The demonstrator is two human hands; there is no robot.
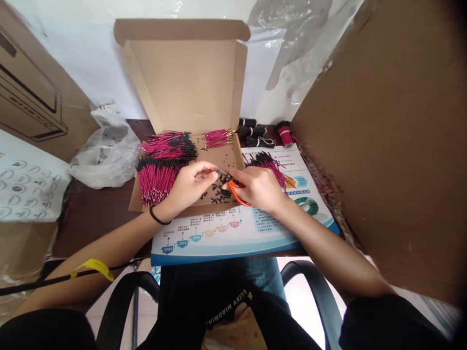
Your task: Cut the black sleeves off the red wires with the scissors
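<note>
My right hand (264, 188) is closed around a pair of orange-handled scissors (236, 196), whose blades are mostly hidden by the fingers. Beside it, my left hand (195, 183) has thumb and forefinger pinched together. Something small and dark shows at those fingertips, close to my right forefinger, but I cannot make out what it is. Both hands are over an open cardboard box (209, 158). Short black cut pieces (215, 198) litter the box floor below them. Bundles of red wires with black ends (156, 181) fill the left part of the box.
A red bundle with gold tips (219, 138) lies at the back of the box. Loose red-and-black wires (272, 167) rest on a printed sheet (204, 248) at right. Black bundles (255, 132) sit behind. A plastic bag (105, 150) stands left; a cardboard panel (394, 146) rises right.
</note>
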